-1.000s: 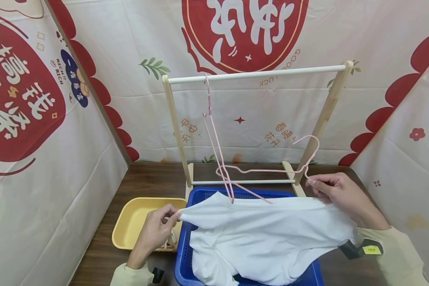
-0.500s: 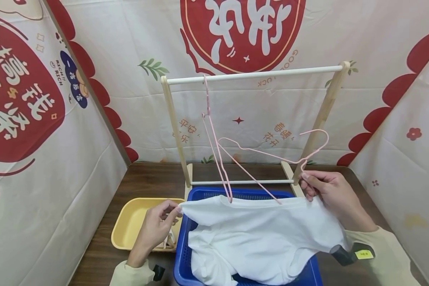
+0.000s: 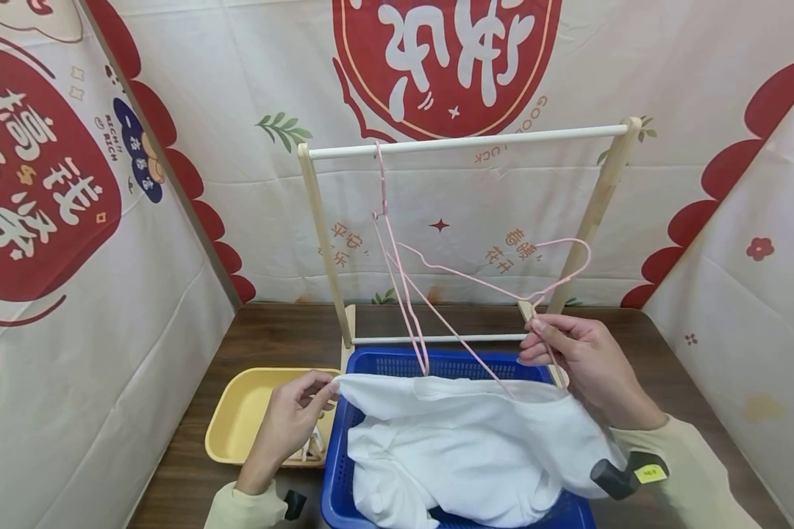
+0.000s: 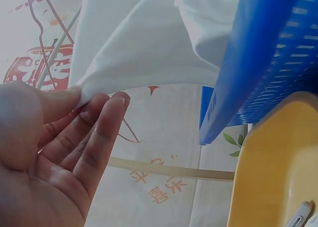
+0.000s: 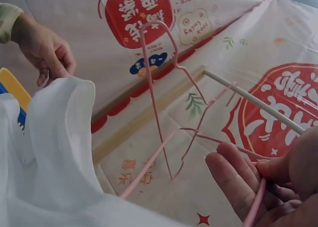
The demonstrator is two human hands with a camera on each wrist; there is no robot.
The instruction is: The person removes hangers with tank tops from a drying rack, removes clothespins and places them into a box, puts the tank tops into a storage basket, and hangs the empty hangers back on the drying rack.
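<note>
A white shirt (image 3: pixel 463 448) lies bunched over the blue basket (image 3: pixel 384 360), its neckline edge lifted. My left hand (image 3: pixel 287 419) pinches one corner of the shirt between thumb and fingers; the left wrist view shows the pinched cloth (image 4: pixel 134 53) stretched taut. My right hand (image 3: pixel 585 367) grips a pink wire hanger (image 3: pixel 450 270) just below its hook. The far end of that hanger points left, and its lower bar runs down into the shirt's neck opening. In the right wrist view the thumb and fingers hold the pink wire (image 5: pixel 256 202).
A second pink hanger (image 3: pixel 400 273) hangs from the white rail (image 3: pixel 470 143) of a wooden rack (image 3: pixel 598 213), just beyond the shirt. At left stands a yellow tray (image 3: pixel 238 411) with clothespins (image 3: pixel 314 444). Printed cloth walls enclose the brown table (image 3: pixel 192 441).
My right hand has moved left and slightly inward with the hanger, whose far end has risen while its lower bar goes into the neckline. My left hand stays at the shirt's corner.
</note>
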